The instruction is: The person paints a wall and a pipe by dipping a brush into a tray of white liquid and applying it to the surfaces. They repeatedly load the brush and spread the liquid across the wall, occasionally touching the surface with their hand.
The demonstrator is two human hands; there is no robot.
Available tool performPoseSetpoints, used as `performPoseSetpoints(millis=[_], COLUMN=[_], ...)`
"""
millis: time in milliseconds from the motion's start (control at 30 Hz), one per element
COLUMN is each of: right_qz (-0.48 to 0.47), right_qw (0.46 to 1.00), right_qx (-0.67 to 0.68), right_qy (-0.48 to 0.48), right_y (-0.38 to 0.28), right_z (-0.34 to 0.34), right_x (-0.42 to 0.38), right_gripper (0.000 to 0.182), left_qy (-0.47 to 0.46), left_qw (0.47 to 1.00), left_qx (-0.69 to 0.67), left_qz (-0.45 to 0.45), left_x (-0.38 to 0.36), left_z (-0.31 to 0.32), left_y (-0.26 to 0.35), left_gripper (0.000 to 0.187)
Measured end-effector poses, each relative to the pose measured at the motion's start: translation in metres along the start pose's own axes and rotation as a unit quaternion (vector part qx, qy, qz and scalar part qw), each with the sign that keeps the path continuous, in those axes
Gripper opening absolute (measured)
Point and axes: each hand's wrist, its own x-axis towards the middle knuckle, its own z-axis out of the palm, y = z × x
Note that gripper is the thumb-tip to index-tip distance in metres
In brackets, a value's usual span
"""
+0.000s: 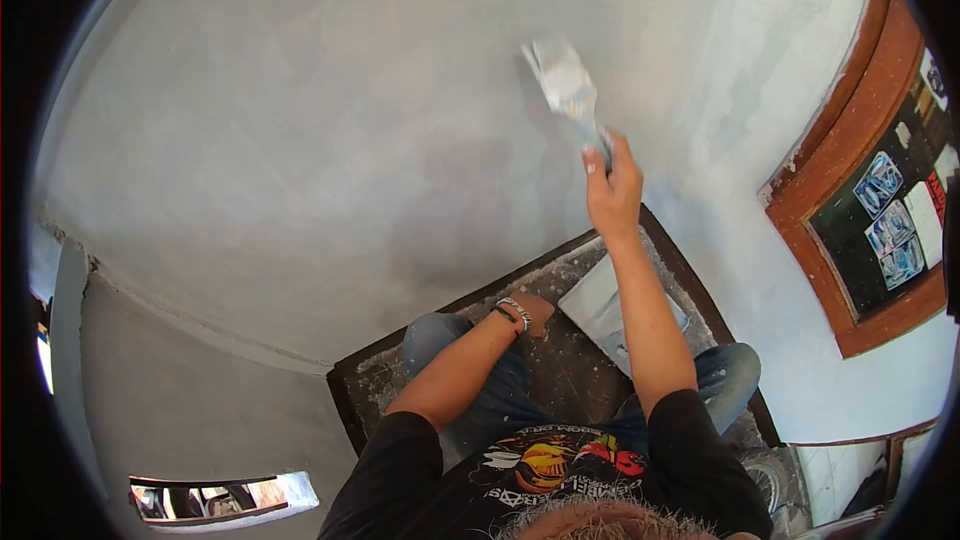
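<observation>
In the head view my right hand (614, 185) is raised before the wall, closed around the handle of a putty knife (568, 85). Its wide blade is coated in white, slightly blurred, and tilts up and left close to the wall (300, 110). Low by my knee, my left hand (536, 314) looks closed, with bracelets at the wrist and nothing visible in it; its fingers show only in part. A white board (595, 302) with greyish smears lies on the platform, partly hidden under my right forearm.
I sit cross-legged on a dark-edged, spattered platform (570, 380). To the right is a wooden frame (812, 275) around a dark panel with stickers. A spoked wheel (765, 480) shows below right. A low opening (210, 498) lies below left.
</observation>
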Motion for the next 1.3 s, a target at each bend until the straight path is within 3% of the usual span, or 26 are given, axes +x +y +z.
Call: performPoseSetpoints(millis=[67,167,267,367,533,633,733,867,1033,1167,1233,1300], right_qz=[0.002,-0.072,-0.029,0.024,-0.126,-0.13,-0.13,-0.105,0.003,-0.098,-0.171,-0.185], right_qw=[1.0,0.985,0.98,0.993,0.98,0.965,0.932,0.907,0.942,0.97,0.965,0.964], right_qx=[0.003,-0.156,-0.175,-0.083,-0.143,-0.212,-0.339,-0.385,-0.294,-0.209,-0.194,-0.189], right_qy=[-0.02,-0.031,-0.095,-0.077,0.052,0.079,-0.004,-0.133,-0.164,-0.074,-0.036,-0.027], right_y=[-0.026,-0.007,0.019,0.028,-0.009,-0.027,0.002,0.056,0.042,-0.034,-0.051,-0.057], right_z=[0.006,0.025,0.009,-0.007,-0.014,-0.006,0.012,0.017,0.006,0.03,0.053,0.076], right_x=[0.027,0.018,-0.024,-0.052,0.001,0.029,0.007,-0.084,-0.117,-0.049,-0.03,-0.034], right_gripper=[0.026,0.026,0.031,0.036,0.044,0.048,0.054,0.056,0.057,0.048,0.047,0.048], left_qy=[0.007,0.002,0.034,0.024,0.036,0.029,0.017,0.008,0.036,0.005,0.014,0.061], left_qw=[1.0,1.0,0.999,1.0,0.999,1.0,1.0,1.0,0.999,1.0,1.0,0.998], left_qx=[-0.004,-0.01,-0.003,0.008,0.009,0.0,-0.001,0.004,0.01,-0.009,-0.019,-0.003], left_qz=[0.004,-0.004,0.004,-0.002,0.008,0.004,-0.008,-0.015,-0.003,-0.007,-0.017,-0.004], left_x=[0.006,0.006,0.003,0.007,0.003,0.001,0.01,0.004,0.003,0.006,0.019,0.025], left_z=[0.004,0.004,0.006,0.011,0.008,0.009,0.015,0.013,0.017,0.01,0.02,0.027], left_y=[-0.002,-0.003,-0.004,-0.004,-0.004,-0.003,-0.006,-0.005,-0.006,-0.003,-0.009,-0.015], left_gripper=[0.054,0.054,0.048,0.049,0.049,0.048,0.046,0.048,0.046,0.049,0.05,0.049])
